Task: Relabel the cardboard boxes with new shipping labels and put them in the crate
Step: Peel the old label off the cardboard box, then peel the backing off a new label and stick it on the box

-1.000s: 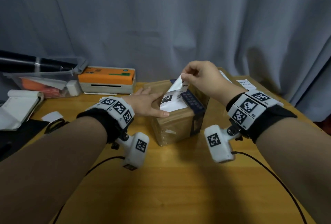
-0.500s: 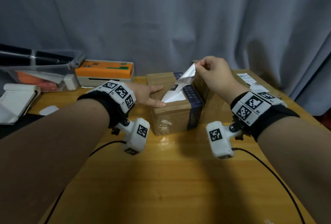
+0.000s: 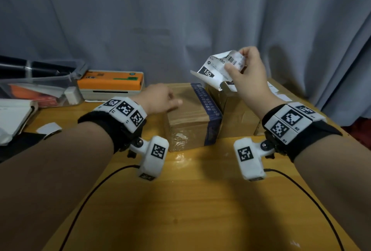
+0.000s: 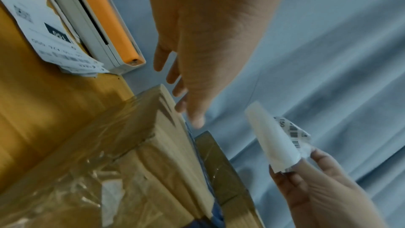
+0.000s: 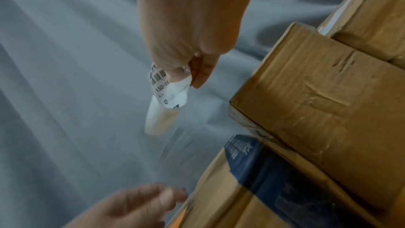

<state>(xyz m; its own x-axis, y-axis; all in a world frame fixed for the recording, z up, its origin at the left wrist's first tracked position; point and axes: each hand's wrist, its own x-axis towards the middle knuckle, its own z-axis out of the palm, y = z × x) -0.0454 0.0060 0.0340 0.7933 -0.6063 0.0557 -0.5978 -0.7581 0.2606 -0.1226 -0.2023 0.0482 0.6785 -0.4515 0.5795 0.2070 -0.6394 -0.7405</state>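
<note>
A taped cardboard box (image 3: 190, 114) with a blue band stands mid-table, its top bare of any label. My right hand (image 3: 244, 70) is raised above and to the right of it, pinching a curled white shipping label (image 3: 216, 68) marked 150 with a barcode; the same label (image 5: 168, 89) hangs from thumb and finger in the right wrist view, clear of the box. My left hand (image 3: 160, 99) hovers with relaxed fingers at the box's left top edge, holding nothing. A second cardboard box (image 3: 236, 110) sits behind and to the right.
An orange and white label printer (image 3: 111, 84) stands at the back left, loose labels (image 4: 54, 37) in front of it. A clear plastic bin (image 3: 38, 88) and white papers (image 3: 14, 116) lie at the far left. Grey curtain hangs behind. More labels (image 3: 279, 94) lie at the back right.
The label has come fully off the box top and my right hand has lifted it up and to the right. My left hand has eased off the box top.
</note>
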